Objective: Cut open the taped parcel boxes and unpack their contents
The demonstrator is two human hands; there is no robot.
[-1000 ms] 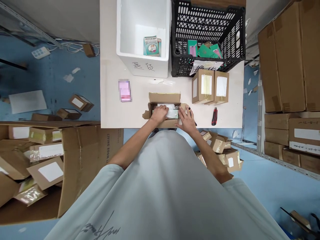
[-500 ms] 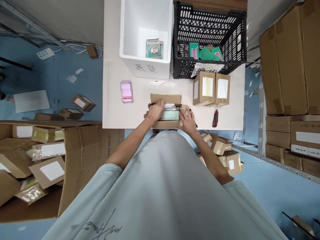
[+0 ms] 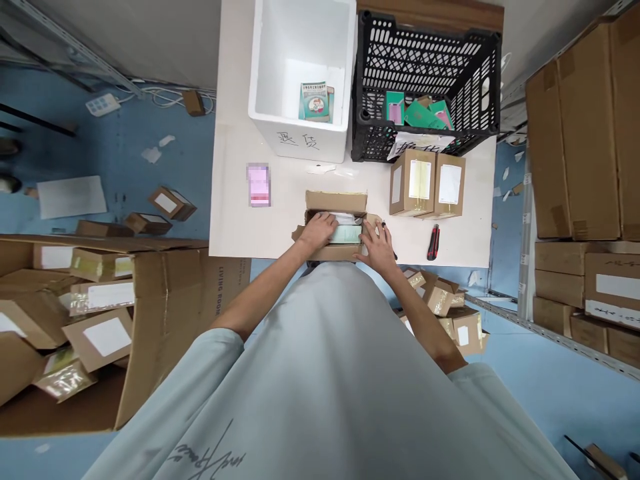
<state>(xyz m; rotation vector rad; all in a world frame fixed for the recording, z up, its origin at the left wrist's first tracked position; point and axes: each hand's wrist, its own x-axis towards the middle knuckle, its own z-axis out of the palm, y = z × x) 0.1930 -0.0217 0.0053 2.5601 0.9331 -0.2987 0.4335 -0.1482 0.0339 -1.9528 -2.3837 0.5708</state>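
Note:
An opened small cardboard box (image 3: pixel 336 200) lies at the table's front edge with its flaps spread. Inside it are a pale green box-like item (image 3: pixel 346 234) and some white paper or wrapping (image 3: pixel 345 219). My left hand (image 3: pixel 320 231) reaches over the left side into the carton, fingers curled down on the contents; what the fingertips grip is hidden. At the right end, my right hand (image 3: pixel 377 245) rests against the side flap. A slim dark pen-like object (image 3: pixel 395 255) pokes out on both sides of that hand, tucked between its fingers.
Behind stand a white foam bin (image 3: pixel 300 137) holding booklets and a black crate (image 3: pixel 425 63) with green packets. Two sealed cartons (image 3: pixel 427 183) and a red-black utility knife (image 3: pixel 433 243) are on the right; a blurred pink item (image 3: pixel 259 185) is left. Cartons fill a large box (image 3: pixel 170 320).
My left hand has shifted slightly right, its fingers reaching further over the contents. My right hand stays by the right flap. The whole view has moved a little.

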